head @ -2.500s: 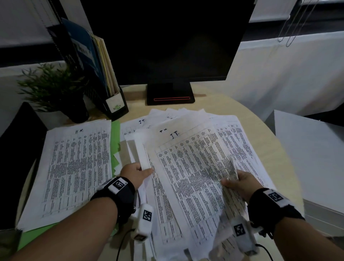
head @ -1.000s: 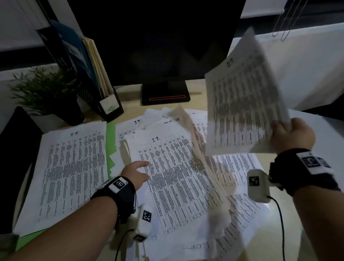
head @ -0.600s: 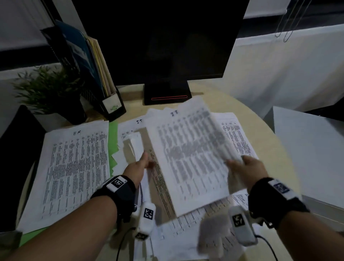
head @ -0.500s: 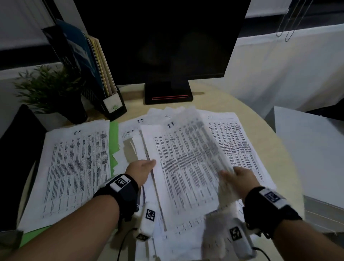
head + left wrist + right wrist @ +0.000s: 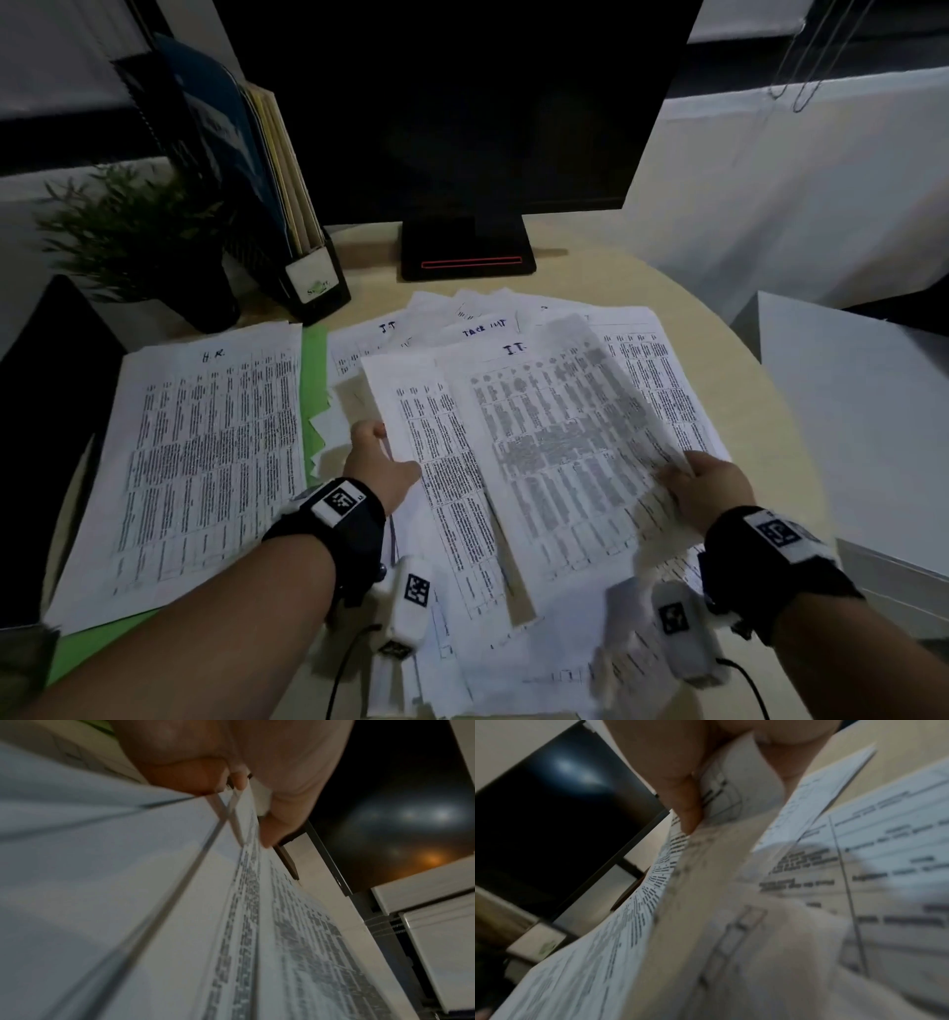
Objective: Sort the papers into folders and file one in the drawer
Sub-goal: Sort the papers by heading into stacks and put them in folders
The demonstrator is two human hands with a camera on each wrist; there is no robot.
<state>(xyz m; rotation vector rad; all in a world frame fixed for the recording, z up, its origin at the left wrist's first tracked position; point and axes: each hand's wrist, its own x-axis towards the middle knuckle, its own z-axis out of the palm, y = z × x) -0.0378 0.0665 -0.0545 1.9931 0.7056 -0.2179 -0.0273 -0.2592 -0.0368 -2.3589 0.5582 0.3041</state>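
Head view: your left hand [image 5: 377, 465] pinches the left edge of a printed sheet [image 5: 441, 462] in the loose pile of papers [image 5: 513, 642] lying between your two hands on the round table [image 5: 590, 280]. The left wrist view confirms thumb and fingers [image 5: 277, 825] closed on thin paper edges. Your right hand [image 5: 711, 493] grips the right edge of the sheet headed "IT" [image 5: 560, 452], thumb on top; that sheet is blurred and lies over the pile. Just beyond your left hand, a stack marked "HR" [image 5: 205, 452] rests on a green folder [image 5: 314, 360]. Ahead of both hands stand a monitor [image 5: 467, 252], a file holder [image 5: 308, 280] and a potted plant [image 5: 144, 241].
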